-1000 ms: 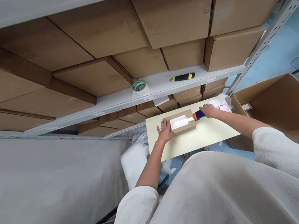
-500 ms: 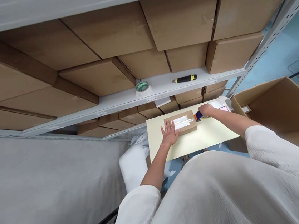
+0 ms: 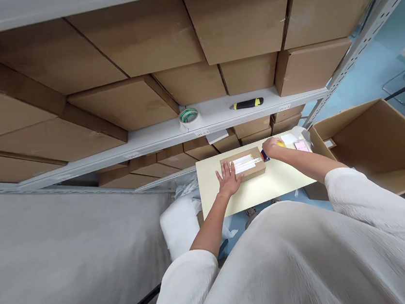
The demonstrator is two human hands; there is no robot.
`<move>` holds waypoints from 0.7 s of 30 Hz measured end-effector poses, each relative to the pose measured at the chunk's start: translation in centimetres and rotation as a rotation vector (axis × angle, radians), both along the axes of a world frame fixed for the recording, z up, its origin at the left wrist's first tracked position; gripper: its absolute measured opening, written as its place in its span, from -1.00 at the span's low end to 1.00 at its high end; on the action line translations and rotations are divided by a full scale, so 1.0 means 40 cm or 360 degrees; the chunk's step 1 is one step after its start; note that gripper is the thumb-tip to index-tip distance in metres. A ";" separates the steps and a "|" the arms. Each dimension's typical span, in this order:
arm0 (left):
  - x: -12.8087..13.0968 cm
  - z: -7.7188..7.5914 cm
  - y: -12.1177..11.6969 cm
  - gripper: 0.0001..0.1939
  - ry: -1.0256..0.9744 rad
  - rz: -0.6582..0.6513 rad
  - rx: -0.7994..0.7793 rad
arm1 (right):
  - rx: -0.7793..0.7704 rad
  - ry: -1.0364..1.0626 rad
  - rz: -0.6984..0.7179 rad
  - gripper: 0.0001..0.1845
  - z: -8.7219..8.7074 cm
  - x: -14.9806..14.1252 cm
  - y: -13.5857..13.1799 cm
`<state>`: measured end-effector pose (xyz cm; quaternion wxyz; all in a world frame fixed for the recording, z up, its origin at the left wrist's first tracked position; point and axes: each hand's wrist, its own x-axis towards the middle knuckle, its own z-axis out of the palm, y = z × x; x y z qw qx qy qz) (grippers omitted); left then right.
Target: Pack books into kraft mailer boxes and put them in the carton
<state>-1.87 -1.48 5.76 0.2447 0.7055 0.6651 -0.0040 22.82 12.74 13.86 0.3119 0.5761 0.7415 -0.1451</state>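
A small cardboard box with a white label and clear tape on top lies on the pale yellow board. My left hand rests spread on the box's left part, fingers apart. Around a tape dispenser, my right hand is closed at the box's right end. The dispenser shows blue and orange at its front, and a bit of yellow peeks out behind my fingers. Most of its body is hidden by the hand.
Shelves of cardboard boxes rise in front. A tape roll and a yellow-black utility knife lie on the shelf edge. A phone is on the board's right end. A large open carton stands right; white wrapping is left.
My left hand has slid right and further onto the box, fingers spreading. My right hand and the tape dispenser have moved left, close against the box's right end.
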 end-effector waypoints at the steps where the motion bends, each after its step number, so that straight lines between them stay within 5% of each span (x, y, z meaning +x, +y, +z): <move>1: 0.001 0.000 0.000 -0.01 -0.0002 0.0005 0.0001 | 0.0077 -0.0053 0.0017 -0.14 -0.005 -0.007 -0.016; 6: 0.007 0.002 -0.004 -0.01 0.0021 0.0030 -0.0028 | 0.0186 -0.0156 0.0056 -0.27 -0.035 -0.012 -0.088; 13: 0.003 0.004 -0.003 -0.02 -0.0023 0.0031 -0.0034 | 0.0023 0.0055 -0.0100 -0.18 0.006 0.146 -0.024; 21: 0.001 0.008 0.000 -0.03 -0.0019 0.0030 -0.0045 | -0.0206 0.0872 -0.0903 -0.26 0.081 0.368 -0.100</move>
